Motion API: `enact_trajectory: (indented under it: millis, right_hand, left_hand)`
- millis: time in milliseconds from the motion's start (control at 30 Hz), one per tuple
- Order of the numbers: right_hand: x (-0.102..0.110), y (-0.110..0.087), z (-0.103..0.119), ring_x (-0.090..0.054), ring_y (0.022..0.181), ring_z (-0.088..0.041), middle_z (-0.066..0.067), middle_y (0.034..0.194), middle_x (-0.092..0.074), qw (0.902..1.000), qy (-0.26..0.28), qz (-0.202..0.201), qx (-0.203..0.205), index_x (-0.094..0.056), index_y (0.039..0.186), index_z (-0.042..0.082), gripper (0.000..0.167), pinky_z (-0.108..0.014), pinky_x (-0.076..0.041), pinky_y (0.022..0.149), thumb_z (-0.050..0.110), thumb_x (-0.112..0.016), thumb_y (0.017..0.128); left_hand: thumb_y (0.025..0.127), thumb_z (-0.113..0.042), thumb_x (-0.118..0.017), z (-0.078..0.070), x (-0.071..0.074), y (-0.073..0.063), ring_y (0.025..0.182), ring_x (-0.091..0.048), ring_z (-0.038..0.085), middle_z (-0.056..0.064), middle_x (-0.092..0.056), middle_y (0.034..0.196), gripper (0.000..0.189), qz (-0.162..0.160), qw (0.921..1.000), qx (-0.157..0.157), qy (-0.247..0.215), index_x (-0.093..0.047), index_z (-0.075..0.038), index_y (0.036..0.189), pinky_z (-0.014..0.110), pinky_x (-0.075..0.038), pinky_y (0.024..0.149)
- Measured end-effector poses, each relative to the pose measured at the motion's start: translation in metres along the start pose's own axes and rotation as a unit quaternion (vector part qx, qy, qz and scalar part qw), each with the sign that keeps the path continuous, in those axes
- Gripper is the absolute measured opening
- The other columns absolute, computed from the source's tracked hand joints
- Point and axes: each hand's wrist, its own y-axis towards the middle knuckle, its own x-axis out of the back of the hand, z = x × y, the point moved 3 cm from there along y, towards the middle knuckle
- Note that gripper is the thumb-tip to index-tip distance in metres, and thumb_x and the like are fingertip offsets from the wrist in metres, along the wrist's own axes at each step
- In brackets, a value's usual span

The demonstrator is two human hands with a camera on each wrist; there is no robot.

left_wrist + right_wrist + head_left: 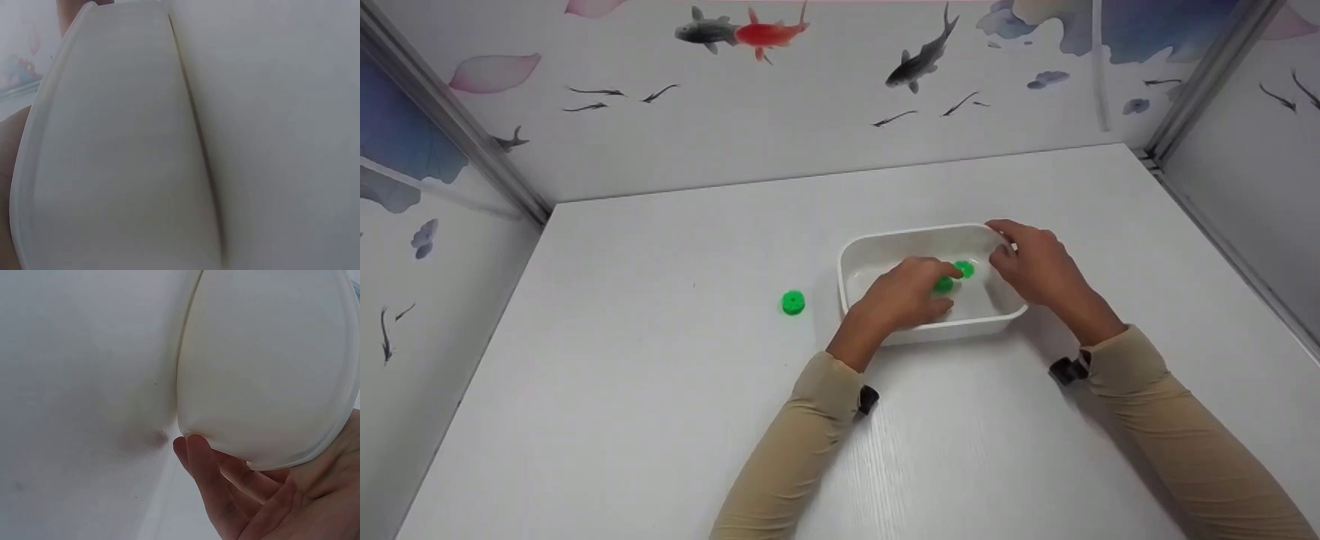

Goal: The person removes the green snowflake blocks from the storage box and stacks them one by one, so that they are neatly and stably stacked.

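A white rectangular plastic container (941, 330) stands on the white table. My left hand (904, 292) reaches over its near left rim, thumb and fingers spread apart inside. Close to those fingers lies a green disc-like piece (943, 285), partly covered by them. Just beyond it on the container floor is another green piece (964, 268) with a notched edge. My right hand (1039, 262) grips the container's right wall, thumb over the rim. The right wrist view shows its fingers (205, 461) against the outer wall. A third round green piece (793, 302) rests on the table, left of the container.
The white table (660, 390) reaches to a back panel (810, 112) printed with fish and petals. Side panels with metal posts (1215, 75) border the left and right. In the left wrist view, the container's outer wall (118, 135) fills much of the picture.
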Motion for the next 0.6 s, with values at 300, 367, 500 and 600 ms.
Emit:
enact_trajectory:
  millis: [300,367,500,600]
  right_hand:
    - [-0.0005,-0.0001,0.0005,-0.063,0.096,-0.031,-0.024,0.145,-0.067,0.9999,0.000,0.007,-0.011,-0.053,0.159,0.008,0.051,-0.044,-0.056,0.079,0.017,-0.050,0.108]
    - [-0.0006,0.0000,0.0009,-0.064,0.098,-0.031,-0.024,0.146,-0.066,0.9999,0.002,0.008,-0.013,-0.052,0.159,0.008,0.051,-0.045,-0.056,0.080,0.017,-0.051,0.108]
    - [-0.0002,0.0000,0.0015,-0.064,0.096,-0.031,-0.024,0.144,-0.067,0.9999,0.001,0.006,-0.012,-0.052,0.159,0.009,0.052,-0.043,-0.056,0.078,0.016,-0.051,0.108]
    - [0.0002,-0.0004,0.0018,-0.063,0.092,-0.030,-0.024,0.142,-0.068,1.0000,0.000,0.003,-0.009,-0.052,0.159,0.009,0.053,-0.041,-0.055,0.075,0.016,-0.050,0.107]
  left_hand:
    - [0.100,-0.011,-0.075,0.0011,-0.0004,0.0008,0.121,-0.066,0.015,0.002,-0.075,0.132,0.037,-0.001,1.0000,-0.003,0.000,-0.075,-0.014,0.137,0.032,-0.054,0.111]
    - [0.099,-0.010,-0.076,0.0007,-0.0001,-0.0002,0.118,-0.066,0.015,0.002,-0.075,0.128,0.036,-0.003,1.0000,0.000,0.002,-0.076,-0.014,0.135,0.032,-0.055,0.109]
    - [0.099,-0.011,-0.078,0.0007,0.0009,-0.0028,0.122,-0.062,0.017,0.003,-0.070,0.131,0.037,-0.012,0.9996,0.023,0.009,-0.076,-0.017,0.135,0.031,-0.055,0.110]
    - [0.099,-0.013,-0.078,0.0008,0.0022,-0.0046,0.125,-0.060,0.019,0.005,-0.067,0.135,0.036,-0.023,0.9984,0.050,0.009,-0.076,-0.016,0.135,0.031,-0.054,0.113]
